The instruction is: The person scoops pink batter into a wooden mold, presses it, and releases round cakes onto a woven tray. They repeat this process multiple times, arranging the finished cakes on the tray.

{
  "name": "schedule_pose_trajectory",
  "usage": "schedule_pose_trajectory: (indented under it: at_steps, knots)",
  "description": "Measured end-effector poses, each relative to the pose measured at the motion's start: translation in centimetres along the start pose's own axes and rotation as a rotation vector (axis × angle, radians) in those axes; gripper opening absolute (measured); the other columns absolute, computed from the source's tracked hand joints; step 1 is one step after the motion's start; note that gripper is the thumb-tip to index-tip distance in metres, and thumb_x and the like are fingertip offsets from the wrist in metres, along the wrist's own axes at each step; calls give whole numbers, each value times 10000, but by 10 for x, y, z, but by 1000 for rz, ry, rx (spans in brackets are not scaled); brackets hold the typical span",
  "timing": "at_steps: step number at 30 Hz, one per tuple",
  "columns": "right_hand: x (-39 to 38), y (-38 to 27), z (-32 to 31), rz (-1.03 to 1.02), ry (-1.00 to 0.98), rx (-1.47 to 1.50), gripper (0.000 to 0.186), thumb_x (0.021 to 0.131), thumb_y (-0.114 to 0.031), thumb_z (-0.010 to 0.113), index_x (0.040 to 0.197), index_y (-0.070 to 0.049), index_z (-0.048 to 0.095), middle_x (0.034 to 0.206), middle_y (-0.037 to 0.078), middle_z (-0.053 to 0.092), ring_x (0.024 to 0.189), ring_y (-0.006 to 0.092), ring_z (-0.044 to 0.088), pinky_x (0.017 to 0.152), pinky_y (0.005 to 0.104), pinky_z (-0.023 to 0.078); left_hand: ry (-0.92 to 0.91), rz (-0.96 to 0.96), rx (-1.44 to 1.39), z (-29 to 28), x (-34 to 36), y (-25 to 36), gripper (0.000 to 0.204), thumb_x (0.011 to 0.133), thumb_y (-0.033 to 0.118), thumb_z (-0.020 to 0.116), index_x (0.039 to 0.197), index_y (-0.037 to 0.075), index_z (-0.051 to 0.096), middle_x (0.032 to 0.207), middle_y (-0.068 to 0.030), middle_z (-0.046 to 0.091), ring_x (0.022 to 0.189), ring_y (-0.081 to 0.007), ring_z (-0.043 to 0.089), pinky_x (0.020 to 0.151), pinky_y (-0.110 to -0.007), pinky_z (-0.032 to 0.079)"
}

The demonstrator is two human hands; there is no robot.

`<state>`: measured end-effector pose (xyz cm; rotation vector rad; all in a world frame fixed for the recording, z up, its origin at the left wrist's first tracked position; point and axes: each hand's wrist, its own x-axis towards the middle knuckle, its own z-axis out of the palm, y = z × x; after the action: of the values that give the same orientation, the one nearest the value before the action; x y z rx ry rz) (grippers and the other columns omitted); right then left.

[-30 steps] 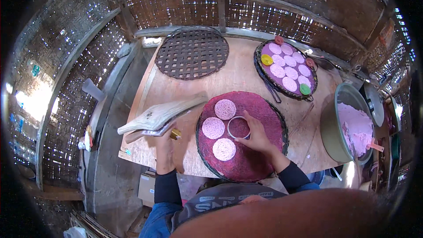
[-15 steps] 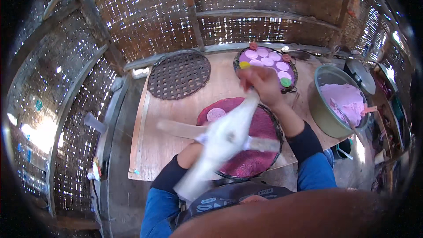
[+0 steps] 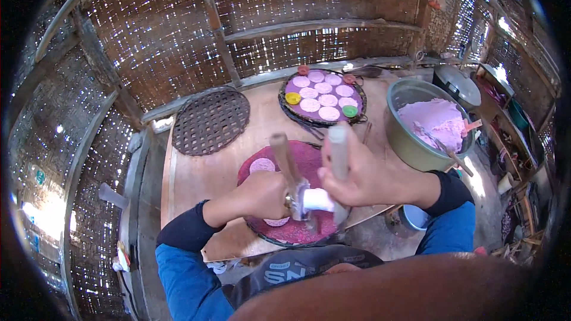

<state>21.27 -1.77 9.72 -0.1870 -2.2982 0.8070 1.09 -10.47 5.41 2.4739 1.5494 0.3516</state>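
My left hand (image 3: 262,196) is closed on a wooden press (image 3: 284,157) with a metal fitting, held over the round red tray (image 3: 253,160). My right hand (image 3: 363,175) is closed round the press's pale wooden arm (image 3: 338,148), upright beside the darker one. A shiny white cylindrical part (image 3: 318,200) shows between my hands, partly blurred. Pink lacy discs (image 3: 262,165) lie on the red tray, partly hidden by my hands and the tool.
A woven lattice tray (image 3: 211,119) lies back left. A purple tray (image 3: 324,83) holds several pink discs and coloured rings. A green tub (image 3: 398,151) of pink dough with utensils stands right, beside a lidded pot (image 3: 458,83). Bamboo walls surround the table (image 3: 196,178).
My right hand has left the ring it held on the red tray and taken hold of the press, which has swung from lying sideways to upright. The view has shifted.
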Motion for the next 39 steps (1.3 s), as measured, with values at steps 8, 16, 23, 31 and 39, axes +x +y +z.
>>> schedule_pose_trajectory:
  at_steps: [8,16,23,31,39]
  knots:
    - [-51,65,-136,-289,974,909,66,838,-79,419,870,-129,391,605,-12,381,492,73,372,408,196,351,243,280,-1080,77,67,9,307,672,147,759,908,46,591,933,-56,598,891,-150,573,824,-291,440]
    - [-99,151,-58,546,492,574,306,892,-331,504,889,-38,593,800,85,620,763,188,586,704,327,475,1348,239,-787,70,125,20,368,671,126,740,967,115,522,909,-75,517,843,-240,562,805,-383,449]
    - [-193,160,-203,816,292,-1117,239,720,-273,640,841,-67,648,817,149,620,788,312,594,702,410,470,1443,-320,-1006,89,56,-10,343,676,133,731,951,113,527,892,-78,520,832,-246,563,789,-386,449]
    - [-206,182,-219,1032,-27,-1108,227,766,-253,567,837,-45,623,846,171,626,771,322,630,688,457,486,1419,-382,-1028,90,66,-14,314,683,141,721,932,111,533,872,-82,522,819,-253,564,771,-389,448]
    - [-177,189,-253,1113,288,-1353,215,822,-140,430,931,-30,580,868,175,630,775,335,638,661,431,513,1432,-436,-1012,88,64,-20,286,689,149,710,914,109,538,853,-86,525,807,-259,565,754,-393,448]
